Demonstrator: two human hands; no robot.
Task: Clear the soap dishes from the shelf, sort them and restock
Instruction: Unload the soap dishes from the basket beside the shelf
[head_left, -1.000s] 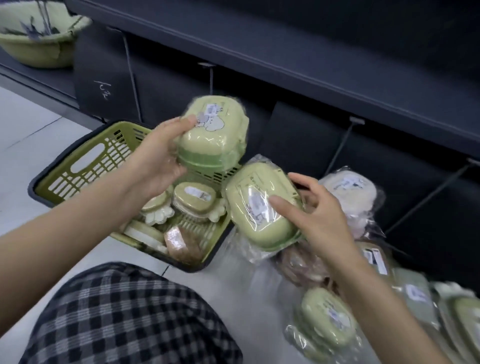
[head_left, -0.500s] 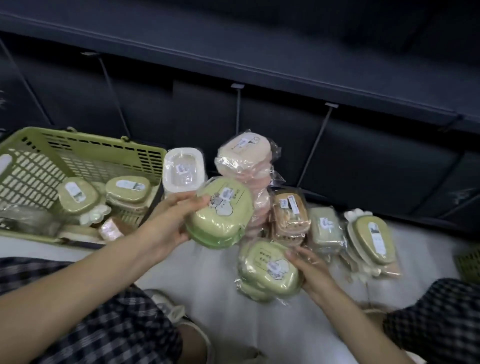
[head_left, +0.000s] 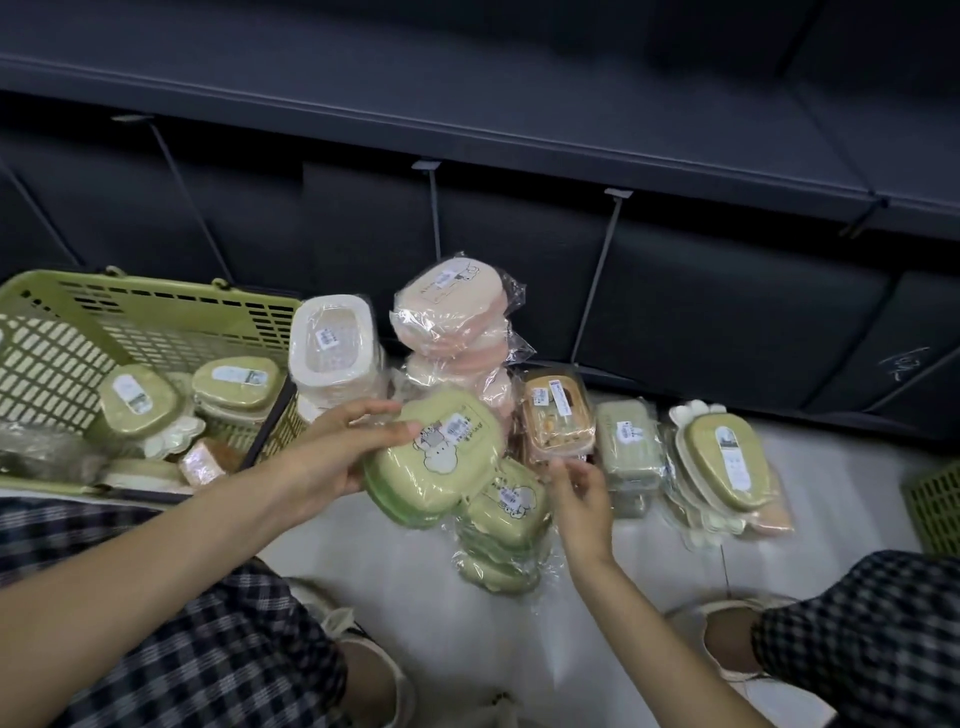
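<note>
My left hand (head_left: 322, 457) grips a wrapped green soap dish (head_left: 436, 462) with a cartoon sticker and holds it tilted above the floor. Just right of it, my right hand (head_left: 582, 499) hovers with relaxed fingers beside a stack of matching green dishes (head_left: 506, 525) on the floor and holds nothing. Behind stand a pink stack (head_left: 452, 322), a white stack (head_left: 332, 343), an orange dish (head_left: 558, 415), a grey-green stack (head_left: 626, 447) and oval green dishes on leaf-shaped trays (head_left: 722, 462).
A green plastic basket (head_left: 156, 296) at the left holds several more green dishes. The corner of another green basket (head_left: 935, 504) shows at the right edge. A dark shelf unit (head_left: 467, 104) runs along the back. My checked trouser legs frame the white floor.
The view has swung right from the basket to the floor piles. My right hand set its green dish on the green stack and let go. My left hand brought its dish down towards that stack.
</note>
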